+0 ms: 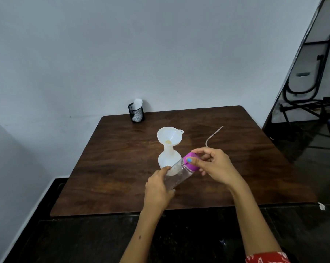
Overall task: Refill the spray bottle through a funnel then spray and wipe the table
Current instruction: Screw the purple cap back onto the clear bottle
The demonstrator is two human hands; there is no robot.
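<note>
A white translucent plastic spray bottle (168,158) stands uncapped near the middle of the dark brown wooden worktop (111,168), with a white plastic funnel (169,135) seated in its neck, so it is ready to receive liquid. A thin, bent clear dip tube (213,134) rises behind the right hand towards the worktop's far right corner; the sprayer head it belongs to is hidden, so I cannot tell where that lies.

In front of the spray bottle, the left hand (158,188) wraps its grip round the body of a clear plastic bottle with a purple cap (181,171), tilting it cap-end up and to the right, which steadies it against twisting. The right hand (215,166) has its fingers curled on the purple cap, thumb on the near side. By my reading, the cap is being unscrewed so the contents can be poured into the funnel.

A black mesh cup holding something white (136,112) sits at the far left edge against the wall, probably the wiping material kept out of the way of spills.
</note>
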